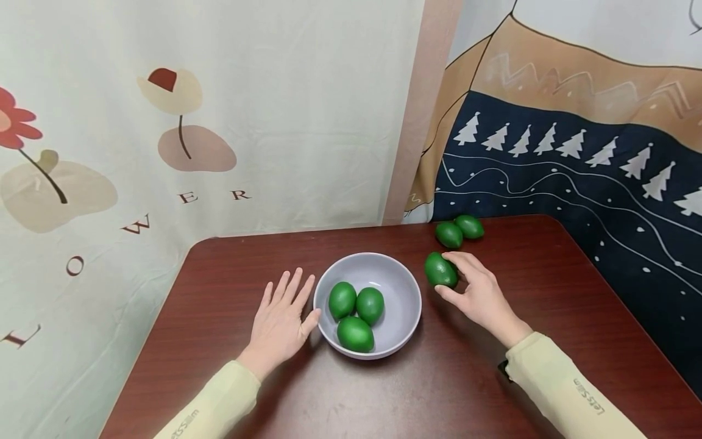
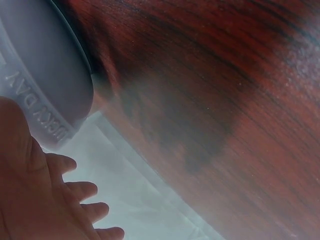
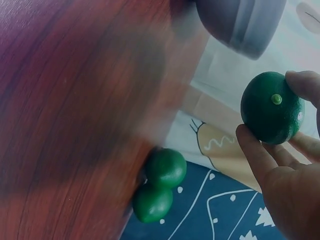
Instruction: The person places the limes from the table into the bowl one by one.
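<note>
Behind the fingertips of the right grip [image 1: 484, 302], part of a lime [image 1: 439, 272] is hidden; thumb and fingers pinch it, and whether it touches the desk [image 1: 428, 390] is hard to tell. Something dark [image 1: 504, 370] peeks from the right sleeve [image 1: 567, 384], too little shown to name. Both sleeves run off the bottom of the head view, and the left wrist view cuts off the bowl [image 1: 397, 299] and part of its raised lettering.

That grey bowl stands left of the right grip and holds three limes [image 1: 355, 335] bunched toward the left grip [image 1: 280, 329], whose fingers are straight and spread wide. Its thumb is at the bowl's rim; contact is unclear.

Beyond the right grip, two more limes [image 1: 449, 235] sit side by side near the desk's far edge. A narrow gap shows between the held lime and the bowl's rim. Brown wood stretches from the right grip to the right edge, and from the left grip to the left edge.
</note>
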Demonstrator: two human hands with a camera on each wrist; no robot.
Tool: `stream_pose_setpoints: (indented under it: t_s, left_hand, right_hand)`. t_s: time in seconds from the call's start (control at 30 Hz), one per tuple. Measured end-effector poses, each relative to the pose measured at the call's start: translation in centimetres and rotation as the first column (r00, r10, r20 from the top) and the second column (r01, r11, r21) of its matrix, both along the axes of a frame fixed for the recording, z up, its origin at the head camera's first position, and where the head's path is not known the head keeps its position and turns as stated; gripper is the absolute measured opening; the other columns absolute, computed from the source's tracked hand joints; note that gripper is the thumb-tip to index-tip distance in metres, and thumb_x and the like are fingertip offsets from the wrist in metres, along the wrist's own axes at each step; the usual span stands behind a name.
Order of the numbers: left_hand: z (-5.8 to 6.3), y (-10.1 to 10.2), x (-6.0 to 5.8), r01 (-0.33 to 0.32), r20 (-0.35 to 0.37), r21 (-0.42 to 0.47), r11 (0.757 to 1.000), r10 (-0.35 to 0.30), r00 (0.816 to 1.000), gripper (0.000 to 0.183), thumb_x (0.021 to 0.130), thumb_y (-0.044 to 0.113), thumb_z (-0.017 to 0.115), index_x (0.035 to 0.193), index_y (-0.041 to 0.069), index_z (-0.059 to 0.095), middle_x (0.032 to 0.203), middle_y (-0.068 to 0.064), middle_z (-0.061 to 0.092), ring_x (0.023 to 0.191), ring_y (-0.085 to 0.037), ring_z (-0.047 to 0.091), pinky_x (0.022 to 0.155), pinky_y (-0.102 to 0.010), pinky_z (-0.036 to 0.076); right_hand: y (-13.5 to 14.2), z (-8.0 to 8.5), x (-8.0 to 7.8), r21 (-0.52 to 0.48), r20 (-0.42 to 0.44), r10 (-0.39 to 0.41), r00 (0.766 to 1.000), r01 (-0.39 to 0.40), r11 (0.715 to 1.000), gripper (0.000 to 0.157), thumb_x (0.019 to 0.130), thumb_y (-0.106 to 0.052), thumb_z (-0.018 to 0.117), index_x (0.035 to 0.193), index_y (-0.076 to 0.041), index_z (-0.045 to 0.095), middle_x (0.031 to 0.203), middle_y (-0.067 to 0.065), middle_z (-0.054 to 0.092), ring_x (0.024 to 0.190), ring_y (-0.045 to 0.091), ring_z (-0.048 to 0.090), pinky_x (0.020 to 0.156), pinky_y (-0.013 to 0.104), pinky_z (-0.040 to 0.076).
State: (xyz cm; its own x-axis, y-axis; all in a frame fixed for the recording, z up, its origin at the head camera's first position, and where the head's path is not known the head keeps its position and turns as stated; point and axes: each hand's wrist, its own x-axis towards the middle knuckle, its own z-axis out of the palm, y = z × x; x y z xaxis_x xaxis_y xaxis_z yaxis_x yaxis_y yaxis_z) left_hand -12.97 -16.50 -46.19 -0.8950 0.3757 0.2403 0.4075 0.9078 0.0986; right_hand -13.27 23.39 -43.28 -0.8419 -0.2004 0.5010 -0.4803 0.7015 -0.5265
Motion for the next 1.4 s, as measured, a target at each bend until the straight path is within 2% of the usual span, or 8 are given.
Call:
stream_pose_setpoints:
  t_s: [0.3, 0.57, 0.67, 0.83, 0.9, 1.2, 1.4]
  left_hand:
    - [0.0, 0.0, 0.0, -0.004, 0.015, 0.005, 1.0, 0.004, 1.0, 0.068, 0.103, 0.05, 0.048, 0.159, 0.012, 0.041, 0.167, -0.017, 0.033, 0.155, -0.04, 0.027, 0.124, -0.06, 0.021]
    - [0.0, 0.1, 0.1, -0.007, 0.015, 0.016, 1.0, 0.007, 1.0, 0.067, 0.103, 0.049, 0.049, 0.159, 0.012, 0.042, 0.166, -0.017, 0.033, 0.154, -0.041, 0.028, 0.124, -0.06, 0.02]
    - [0.0, 0.1, 0.1, -0.008, 0.012, 0.013, 1.0, 0.007, 1.0, 0.067, 0.103, 0.049, 0.049, 0.159, 0.012, 0.042, 0.166, -0.017, 0.034, 0.154, -0.041, 0.028, 0.124, -0.06, 0.02]
    - [-0.1, 0.0, 0.1, -0.007, 0.01, 0.007, 1.0, 0.007, 1.0, 0.068, 0.103, 0.05, 0.048, 0.159, 0.012, 0.042, 0.166, -0.017, 0.034, 0.155, -0.04, 0.027, 0.124, -0.06, 0.021]
    - [-0.1, 0.0, 0.1, -0.006, 0.01, 0.009, 1.0, 0.006, 1.0, 0.068, 0.103, 0.05, 0.048, 0.159, 0.012, 0.042, 0.166, -0.017, 0.034, 0.155, -0.04, 0.026, 0.124, -0.06, 0.021]
    - [0.0, 0.1, 0.0, -0.001, -0.004, 0.012, 1.0, 0.001, 1.0, 0.067, 0.103, 0.048, 0.049, 0.159, 0.012, 0.043, 0.165, -0.018, 0.035, 0.154, -0.041, 0.029, 0.123, -0.06, 0.022]
    - [0.2, 0.2, 0.1, 0.004, -0.015, 0.022, 1.0, -0.004, 1.0, 0.066, 0.102, 0.045, 0.051, 0.157, 0.011, 0.045, 0.164, -0.019, 0.037, 0.153, -0.042, 0.03, 0.122, -0.061, 0.024]
  right_hand:
    - [-0.7, 0.1, 0.3, -0.026, 0.011, 0.023, 1.0, -0.022, 0.999, 0.063, 0.079, -0.004, 0.088, 0.136, -0.003, 0.061, 0.132, 0.013, 0.061, 0.106, 0.026, 0.065, 0.078, 0.044, 0.063]
    - [-1.5, 0.3, 0.6, -0.046, 0.0, 0.049, 0.999, -0.049, 0.998, 0.063, 0.078, -0.004, 0.089, 0.135, 0.0, 0.061, 0.132, 0.014, 0.062, 0.106, 0.026, 0.065, 0.08, 0.046, 0.063]
    - [-1.8, 0.3, 0.7, -0.057, -0.009, 0.058, 0.998, -0.059, 0.997, 0.062, 0.078, -0.004, 0.089, 0.134, 0.0, 0.062, 0.131, 0.014, 0.062, 0.106, 0.025, 0.066, 0.082, 0.041, 0.063]
    - [-2.2, 0.4, 0.9, -0.076, 0.002, 0.076, 0.997, -0.076, 0.994, 0.062, 0.078, -0.004, 0.089, 0.134, -0.002, 0.062, 0.132, 0.012, 0.062, 0.109, 0.024, 0.066, 0.087, 0.017, 0.057]
    - [-2.3, 0.5, 1.0, -0.084, 0.012, 0.09, 0.996, -0.088, 0.993, 0.062, 0.079, -0.004, 0.088, 0.135, -0.002, 0.062, 0.133, 0.012, 0.062, 0.11, 0.024, 0.066, 0.089, 0.012, 0.054]
    - [-3.0, 0.9, 1.4, -0.099, 0.035, 0.13, 0.991, -0.126, 0.987, 0.063, 0.079, -0.004, 0.088, 0.136, -0.002, 0.061, 0.134, 0.012, 0.061, 0.113, 0.024, 0.065, 0.089, 0.027, 0.059]
    - [-3.3, 0.9, 1.5, -0.099, 0.034, 0.144, 0.989, -0.14, 0.985, 0.063, 0.078, -0.004, 0.089, 0.135, -0.003, 0.062, 0.133, 0.01, 0.063, 0.114, 0.023, 0.065, 0.09, 0.027, 0.059]
